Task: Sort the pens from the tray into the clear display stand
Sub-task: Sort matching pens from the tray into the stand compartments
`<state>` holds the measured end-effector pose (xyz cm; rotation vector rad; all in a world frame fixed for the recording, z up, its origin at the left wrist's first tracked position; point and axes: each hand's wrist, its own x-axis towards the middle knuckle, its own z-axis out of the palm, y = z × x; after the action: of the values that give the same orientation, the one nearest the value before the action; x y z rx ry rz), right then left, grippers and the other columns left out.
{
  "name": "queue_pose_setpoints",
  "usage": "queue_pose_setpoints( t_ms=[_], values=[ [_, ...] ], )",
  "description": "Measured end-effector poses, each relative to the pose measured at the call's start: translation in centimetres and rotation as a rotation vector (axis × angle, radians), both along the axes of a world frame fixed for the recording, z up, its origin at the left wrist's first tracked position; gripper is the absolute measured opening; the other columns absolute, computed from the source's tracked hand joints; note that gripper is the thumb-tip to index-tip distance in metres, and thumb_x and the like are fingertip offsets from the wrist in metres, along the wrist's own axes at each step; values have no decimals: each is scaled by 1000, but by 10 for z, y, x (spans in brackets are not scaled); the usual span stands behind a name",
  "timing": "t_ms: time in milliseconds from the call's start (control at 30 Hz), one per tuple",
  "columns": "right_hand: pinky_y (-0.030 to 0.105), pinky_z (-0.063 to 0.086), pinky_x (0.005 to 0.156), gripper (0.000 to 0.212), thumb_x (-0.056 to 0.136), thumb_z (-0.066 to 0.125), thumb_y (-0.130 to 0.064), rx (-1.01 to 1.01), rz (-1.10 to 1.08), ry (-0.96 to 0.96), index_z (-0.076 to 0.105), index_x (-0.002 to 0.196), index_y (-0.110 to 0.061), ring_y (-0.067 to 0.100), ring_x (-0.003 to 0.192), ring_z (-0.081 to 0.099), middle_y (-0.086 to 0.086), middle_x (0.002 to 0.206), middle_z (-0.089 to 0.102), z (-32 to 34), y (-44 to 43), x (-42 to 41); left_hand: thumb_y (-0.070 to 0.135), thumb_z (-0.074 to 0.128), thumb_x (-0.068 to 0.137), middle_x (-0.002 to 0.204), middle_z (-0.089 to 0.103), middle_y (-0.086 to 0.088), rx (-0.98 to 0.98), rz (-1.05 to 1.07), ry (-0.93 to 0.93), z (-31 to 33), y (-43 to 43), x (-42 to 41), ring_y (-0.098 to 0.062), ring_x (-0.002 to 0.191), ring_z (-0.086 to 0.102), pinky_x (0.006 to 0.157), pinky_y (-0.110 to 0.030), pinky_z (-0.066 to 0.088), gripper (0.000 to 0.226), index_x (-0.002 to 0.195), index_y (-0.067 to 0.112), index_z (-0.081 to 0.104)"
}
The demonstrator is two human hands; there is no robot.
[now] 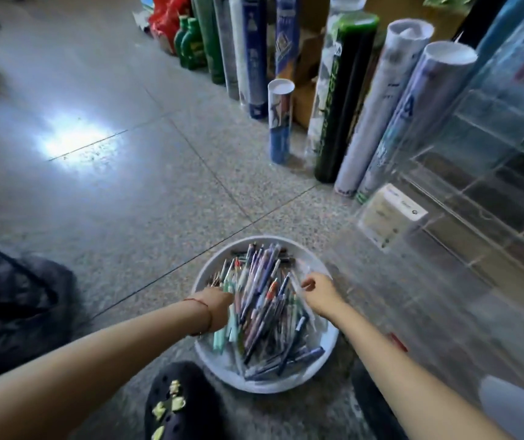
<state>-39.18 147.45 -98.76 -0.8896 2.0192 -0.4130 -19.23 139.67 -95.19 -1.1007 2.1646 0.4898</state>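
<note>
Pens [264,300] lie heaped in the tray [205,352] beneath both grips, the clear display stand [476,185] just beyond the right grip [316,295]. The left grip [221,304] digs in and the right curls; I cannot tell whether either holds anything. A tangled lift could spill pens over the rim.

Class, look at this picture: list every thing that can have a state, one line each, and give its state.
tray, on the floor, full of pens.
pens, heaped loose in the tray.
display stand, on the floor right of the tray; contents too blurred to tell.
left hand, down among the pens, fingers hidden.
right hand, over the tray's right side, fingers curled; grip unclear.
tubes, standing upright.
</note>
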Motion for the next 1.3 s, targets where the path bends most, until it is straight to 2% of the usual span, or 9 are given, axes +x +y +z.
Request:
queue_pose_setpoints(
  t_ms=[100, 233, 333, 400, 567, 700, 900, 1133, 1300],
  values=[
    [28, 38, 70, 13, 85, 48, 0, 22, -99, 10, 57, 88, -10, 25, 84, 53, 8, 86, 53, -17, 7, -7, 4, 38, 86, 130, 48, -10, -27, 78, 127, -17, -1, -5, -27, 121, 47, 100, -38, 41, 49, 132, 18, 46],
    [29, 41, 71, 18, 88, 52, -5, -27, -101, 11, 52, 75, -18, 24, 82, 55, 2, 76, 53, -23, -5, -11, 10, 40, 88, 142, 39, -7, -100, 157, 260, -32, -11, -17, -27, 130, 36, 107, -39, 34, 49, 137, 18, 39],
    [25, 38, 72, 9, 91, 53, -7, -105, -142, -41, 60, 93, -11, 20, 82, 53, 3, 87, 56, -24, -25, -5, 13, 39, 91, 147, 34, -5, -108, 247, 309, -41, -22, -23, -26, 134, 32, 109, -39, 31, 50, 140, 19, 34],
    [23, 39, 72, 14, 92, 52, -10, -152, -119, -41, 61, 103, -10, 15, 83, 52, 1, 91, 56, -22, -40, 3, 15, 36, 93, 146, 36, -5, -110, 307, 342, -47, -28, -28, -27, 132, 33, 108, -39, 32, 48, 140, 19, 35],
    [32, 46, 69, 14, 92, 50, -10, -156, -71, -40, 61, 102, -11, 18, 76, 54, 5, 93, 60, -31, -79, 24, 14, 38, 90, 135, 49, -9, -122, 474, 422, -65, -42, -38, -28, 124, 42, 104, -39, 36, 43, 132, 17, 49],
    [35, 47, 85, 20, 91, 50, -16, -122, -11, 66, 60, 108, -15, 26, 97, 56, 9, 119, 54, -41, -93, 32, 22, 42, 92, 141, 42, -6, -144, 447, 398, -73, -46, -38, -26, 130, 36, 106, -36, 33, 40, 131, 20, 49],
    [35, 41, 95, 41, 94, 49, -26, -83, 149, 157, 46, 133, -14, 30, 113, 51, 12, 136, 38, -44, -114, 39, 22, 44, 90, 135, 43, -9, -60, 515, 368, -77, -52, -47, -29, 126, 34, 104, -39, 33, 36, 126, 18, 51],
    [37, 47, 88, 47, 87, 51, -31, 254, 414, 339, 48, 127, -7, 33, 111, 54, 20, 142, 31, -38, -150, 40, 19, 45, 89, 130, 43, -13, -33, 577, 348, -78, -51, -49, -30, 122, 37, 100, -39, 36, 31, 118, 11, 49],
    [35, 48, 82, 34, 87, 49, -15, 261, 536, 297, 50, 118, -2, 30, 89, 57, 22, 140, 26, -35, -159, 35, 20, 45, 88, 125, 44, -13, -46, 542, 315, -76, -55, -48, -30, 118, 39, 98, -41, 37, 26, 111, 9, 52]
  ],
)
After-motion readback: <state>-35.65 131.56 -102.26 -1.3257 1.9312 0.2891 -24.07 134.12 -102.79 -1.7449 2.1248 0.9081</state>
